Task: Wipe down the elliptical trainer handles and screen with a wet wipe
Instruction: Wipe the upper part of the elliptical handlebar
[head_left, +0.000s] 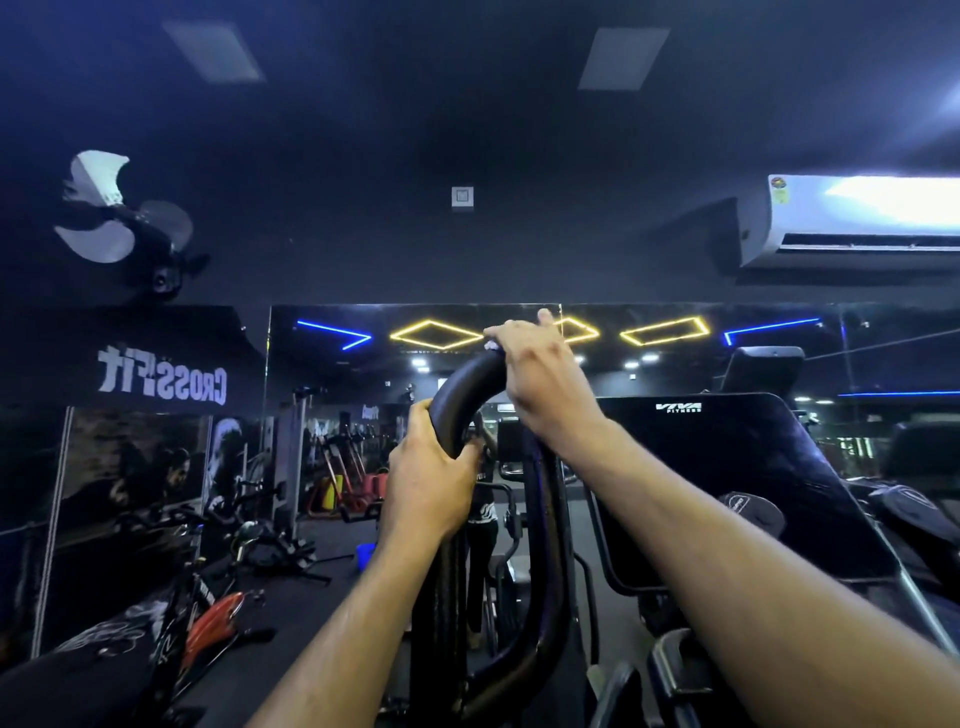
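A black curved elliptical handle (462, 395) rises in the middle of the head view. My left hand (431, 467) grips it low on the bend. My right hand (540, 374) wraps over its top end, and a small white bit of the wet wipe (491, 345) shows under the fingers. The dark console screen (727, 467), marked with a white logo, stands to the right of the handle, untouched by either hand.
A wall mirror (337, 415) ahead reflects gym machines and coloured ceiling lights. A red-and-black exercise bike (213, 618) stands at lower left. An air conditioner (857, 218) hangs at upper right, a wall fan (119, 218) at upper left. More black frame parts (670, 670) sit at lower right.
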